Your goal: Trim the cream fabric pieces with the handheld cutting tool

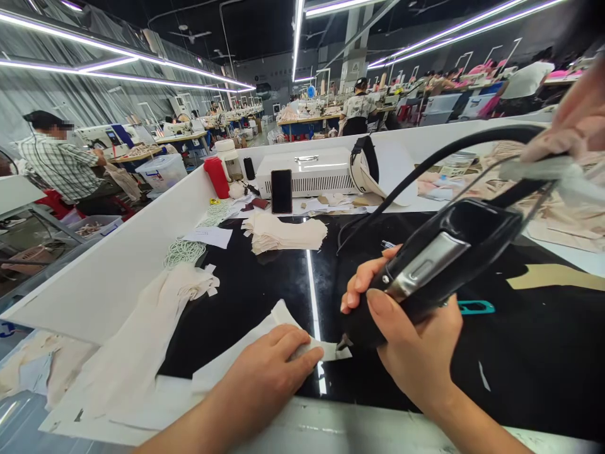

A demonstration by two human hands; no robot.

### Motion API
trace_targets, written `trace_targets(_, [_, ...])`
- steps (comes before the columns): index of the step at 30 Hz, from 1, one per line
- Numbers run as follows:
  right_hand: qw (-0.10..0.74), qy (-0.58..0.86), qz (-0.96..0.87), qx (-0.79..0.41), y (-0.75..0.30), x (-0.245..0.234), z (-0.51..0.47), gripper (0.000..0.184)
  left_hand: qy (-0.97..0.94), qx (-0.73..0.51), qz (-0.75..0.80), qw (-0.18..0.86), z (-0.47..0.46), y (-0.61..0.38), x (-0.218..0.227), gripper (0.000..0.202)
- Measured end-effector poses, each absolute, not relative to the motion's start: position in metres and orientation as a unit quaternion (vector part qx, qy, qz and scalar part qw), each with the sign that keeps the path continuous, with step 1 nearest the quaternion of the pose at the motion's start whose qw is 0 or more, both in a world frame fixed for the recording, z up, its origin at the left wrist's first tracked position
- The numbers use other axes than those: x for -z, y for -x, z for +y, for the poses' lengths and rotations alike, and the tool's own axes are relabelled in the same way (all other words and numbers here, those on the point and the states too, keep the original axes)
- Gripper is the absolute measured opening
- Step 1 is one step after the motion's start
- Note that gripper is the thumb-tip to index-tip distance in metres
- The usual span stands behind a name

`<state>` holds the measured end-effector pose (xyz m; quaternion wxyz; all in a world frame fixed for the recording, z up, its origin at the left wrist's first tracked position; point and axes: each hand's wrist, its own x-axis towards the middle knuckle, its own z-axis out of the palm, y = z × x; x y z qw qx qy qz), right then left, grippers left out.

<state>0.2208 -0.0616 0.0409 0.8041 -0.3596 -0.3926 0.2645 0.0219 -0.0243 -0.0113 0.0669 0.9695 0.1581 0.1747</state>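
My right hand is closed round a black hand-held electric tool with a silver plate and a thick black cable looping up to the right. The tool's tip touches a white fabric piece lying on the black table top. My left hand lies flat on that fabric piece, fingers stretched out and pressing it down just left of the tool tip.
A stack of cream fabric pieces lies at mid table, more cream fabric at the left. A white box, a phone and a red bottle stand at the back. Teal scissors lie right. Other people work beyond.
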Motion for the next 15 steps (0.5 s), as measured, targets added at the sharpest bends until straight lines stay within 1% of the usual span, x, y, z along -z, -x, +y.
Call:
trace_targets(8, [0.801,0.336,-0.410,-0.278,-0.207,-0.045,-0.047,0.034,-0.969,-0.167,0.161,0.081,-0.025,-0.022,0.011,0.028])
trace_targets(15, [0.791,0.359,-0.418,-0.267,-0.206,-0.041,-0.044,0.033,-0.963,-0.182,0.184,0.079,-0.026,-0.025,0.007,0.028])
